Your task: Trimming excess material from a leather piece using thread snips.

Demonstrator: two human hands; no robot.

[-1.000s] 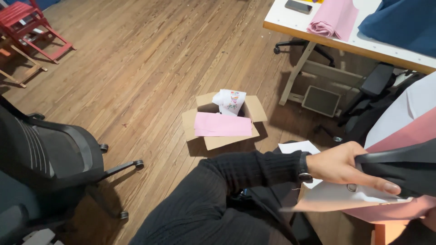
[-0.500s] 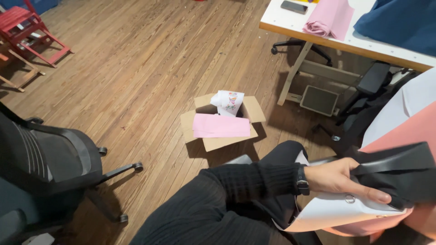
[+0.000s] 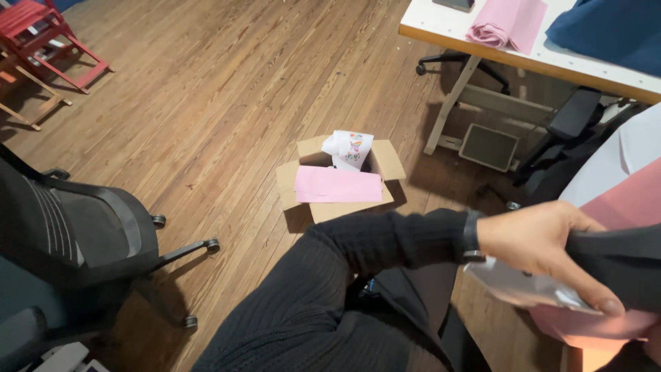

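My left hand [image 3: 540, 244] reaches to the right at the frame's edge, on a black ribbed sleeve with a dark wristband. Its fingers are closed over a piece of black fabric [image 3: 620, 258], and the thumb presses a white glossy sheet [image 3: 520, 286] from below. Pink fabric [image 3: 620, 207] lies behind and under the hand, with white fabric [image 3: 620, 155] above it. My right hand is out of sight.
An open cardboard box [image 3: 337, 189] stands on the wooden floor, holding a pink sheet and crumpled white printed paper. A black office chair [image 3: 76, 238] is at the left, red wooden frames [image 3: 48, 34] top left. A white worktable [image 3: 523, 55] carries pink and blue fabric.
My left hand has moved slightly right and up with the black fabric and white sheet. The view has shifted, so the box now sits nearer the centre.
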